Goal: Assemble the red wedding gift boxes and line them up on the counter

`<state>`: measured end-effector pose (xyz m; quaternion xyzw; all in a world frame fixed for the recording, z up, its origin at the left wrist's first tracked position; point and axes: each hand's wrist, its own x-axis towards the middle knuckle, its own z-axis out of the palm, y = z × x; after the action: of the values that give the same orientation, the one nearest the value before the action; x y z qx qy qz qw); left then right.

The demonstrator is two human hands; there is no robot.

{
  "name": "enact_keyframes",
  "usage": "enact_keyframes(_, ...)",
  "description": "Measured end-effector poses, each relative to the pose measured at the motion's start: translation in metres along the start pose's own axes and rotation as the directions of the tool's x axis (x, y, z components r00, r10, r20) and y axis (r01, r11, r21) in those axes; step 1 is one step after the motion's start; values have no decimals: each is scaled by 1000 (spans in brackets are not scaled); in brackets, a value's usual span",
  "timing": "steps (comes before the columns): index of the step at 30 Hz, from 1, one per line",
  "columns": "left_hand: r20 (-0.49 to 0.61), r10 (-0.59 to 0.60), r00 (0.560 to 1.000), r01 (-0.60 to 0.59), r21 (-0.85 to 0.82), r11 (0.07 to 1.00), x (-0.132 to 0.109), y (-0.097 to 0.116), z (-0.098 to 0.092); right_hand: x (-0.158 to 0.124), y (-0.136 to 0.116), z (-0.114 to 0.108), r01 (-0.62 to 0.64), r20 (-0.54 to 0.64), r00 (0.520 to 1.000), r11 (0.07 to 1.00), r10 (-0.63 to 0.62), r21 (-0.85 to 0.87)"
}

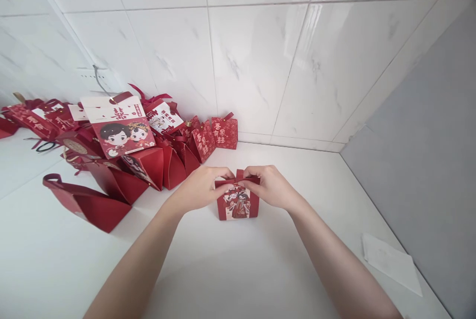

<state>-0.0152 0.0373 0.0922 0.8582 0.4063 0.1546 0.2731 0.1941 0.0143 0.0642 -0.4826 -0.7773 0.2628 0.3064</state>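
Observation:
A small red gift box [241, 205] stands upright on the white tabletop, with a printed couple in traditional dress on its front and a short red ribbon loop [240, 175] at the top. My left hand [203, 186] pinches the box's upper left edge between thumb and fingers. At the upper right edge, my right hand [273, 187] pinches the box the same way. Both thumbs press on the front, close to the ribbon. The fingers behind the top edge are partly hidden.
Many red gift boxes crowd the left, among them a larger box with cartoon faces [121, 131] and a tilted red box [89, 202]. A tiled wall [253, 71] rises behind. Folded white paper [390, 262] lies near the right edge, beside a grey surface [420, 135].

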Motion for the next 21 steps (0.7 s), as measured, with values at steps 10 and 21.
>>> enact_keyframes(10,-19,-3,1000,5,133,991,4,-5,9,0,1,3,121,10,993,993,-121,18)
enact_keyframes(21,64,-19,998,14,74,997,-2,0,-9,3,1,11,62,12,998,994,-64,90)
